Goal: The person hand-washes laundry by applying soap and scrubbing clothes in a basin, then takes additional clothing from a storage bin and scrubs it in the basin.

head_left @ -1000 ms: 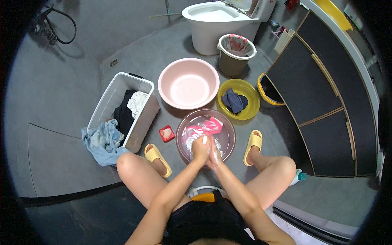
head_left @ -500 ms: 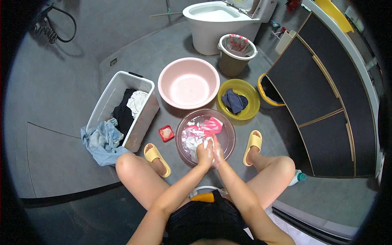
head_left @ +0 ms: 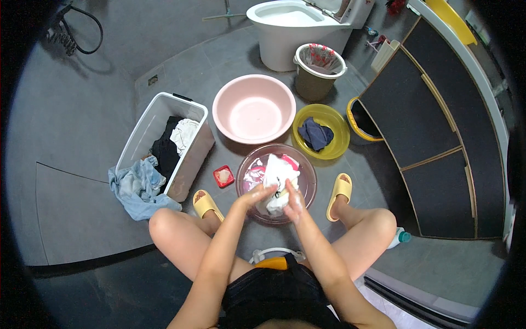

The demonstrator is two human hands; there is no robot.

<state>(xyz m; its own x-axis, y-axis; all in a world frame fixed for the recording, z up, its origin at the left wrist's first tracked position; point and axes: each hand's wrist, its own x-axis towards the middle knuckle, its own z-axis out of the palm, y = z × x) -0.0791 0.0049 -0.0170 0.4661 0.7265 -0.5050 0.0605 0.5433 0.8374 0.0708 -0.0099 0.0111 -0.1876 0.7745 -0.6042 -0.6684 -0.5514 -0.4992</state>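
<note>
A wet white cloth (head_left: 277, 172) with a small dark mark is stretched out over the brown basin (head_left: 311, 192). My left hand (head_left: 256, 196) has hold of its left side, fingers pointing inward. My right hand (head_left: 295, 203) grips the right side, with suds on the skin. Between the hands the cloth shows a pale yellowish patch that I cannot make out. A pink cloth (head_left: 252, 176) lies in the basin's water, partly hidden behind the white one.
Beyond stands a pink basin (head_left: 224, 131). A yellow-green basin (head_left: 341, 148) holds dark blue cloth. At left, a laundry bin (head_left: 189, 178) contains clothes, a blue garment (head_left: 137, 189) hanging over its edge. A red soap dish (head_left: 223, 176) and a waste bin (head_left: 312, 85) sit nearby.
My hands, pressed together around bunched white cloth half a second ago, have moved apart. The white cloth is now spread between them and covers more of the pink cloth.
</note>
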